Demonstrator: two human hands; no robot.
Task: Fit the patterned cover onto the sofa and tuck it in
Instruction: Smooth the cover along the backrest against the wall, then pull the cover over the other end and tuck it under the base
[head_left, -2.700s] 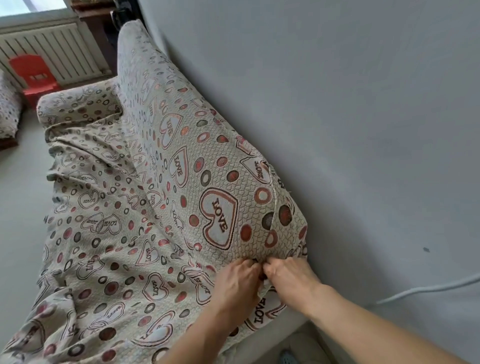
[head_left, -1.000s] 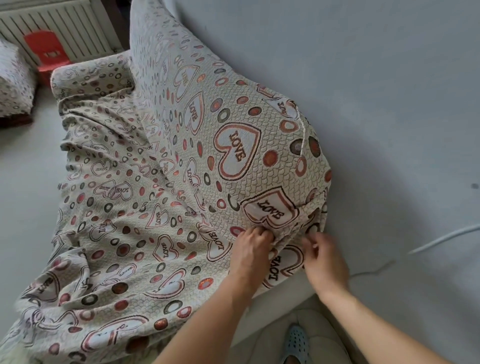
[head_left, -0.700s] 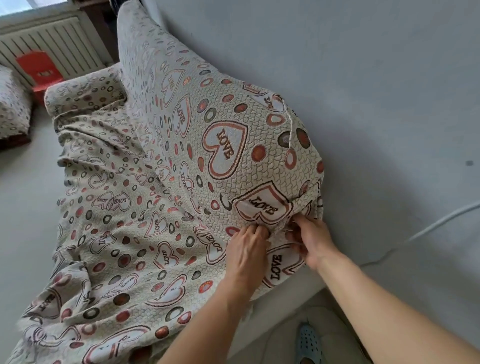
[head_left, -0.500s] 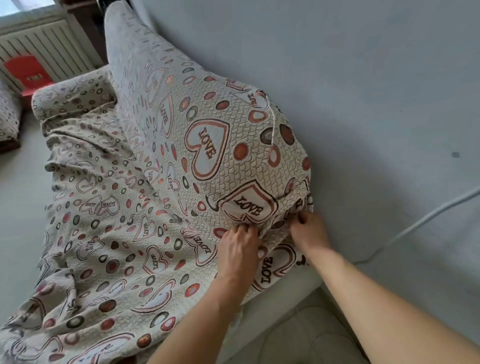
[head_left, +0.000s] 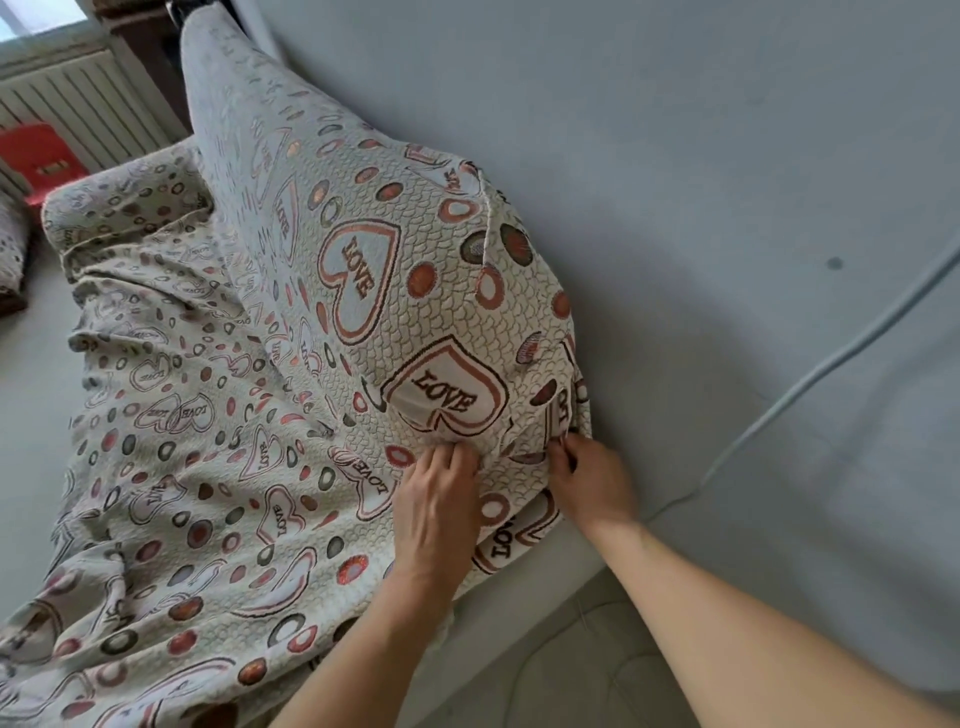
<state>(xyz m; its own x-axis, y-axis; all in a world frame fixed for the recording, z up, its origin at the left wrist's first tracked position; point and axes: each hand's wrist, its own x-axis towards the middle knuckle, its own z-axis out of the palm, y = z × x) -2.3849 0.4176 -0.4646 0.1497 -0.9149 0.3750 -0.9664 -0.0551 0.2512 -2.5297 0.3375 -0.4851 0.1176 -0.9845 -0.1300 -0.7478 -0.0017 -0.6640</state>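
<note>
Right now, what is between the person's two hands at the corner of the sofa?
In the head view, only a bunched fold of the patterned cover lies between the left hand and the right hand.

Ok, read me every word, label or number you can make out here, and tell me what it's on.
"LOVE": inside the heart shapes woven all over the patterned cover, some upside down or sideways.
Red chair: a small dark mark, too blurred to read.
No other text.

cover (head_left: 363, 291): cream, red-outlined LOVE hearts, red and grey-brown dots, rings | wall (head_left: 701, 156): pale grey-blue | chair (head_left: 36, 156): red
</note>
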